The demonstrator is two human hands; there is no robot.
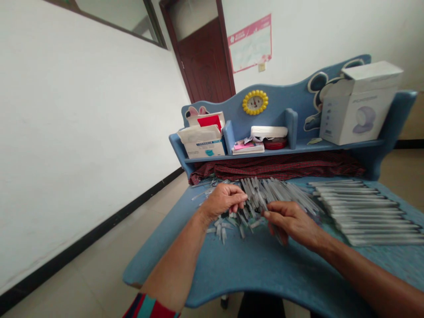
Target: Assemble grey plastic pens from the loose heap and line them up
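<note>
Head view is showing the right hand [293, 222] gripping a clear strip [262, 202] over the tabletop [232, 265], beside loose strips [289, 194]; the left hand [223, 201] is pinching its fingers closed, contents unclear. A light grip is probably serving best, avoiding bends.

left hand [225, 199]: fingers [239, 197] curled, thumb forward | right hand [293, 221]: fingers bent, gripping | forearms [180, 260] angled inward

Desk [232, 265]: before you
Loose tubes [280, 191]: on it, ahead of you
Tube row [367, 213]: to your right of those
Cloth [274, 167]: behind the loose tubes, below the shelf [308, 147]
Carton [351, 112]: on the shelf, at your right
</note>
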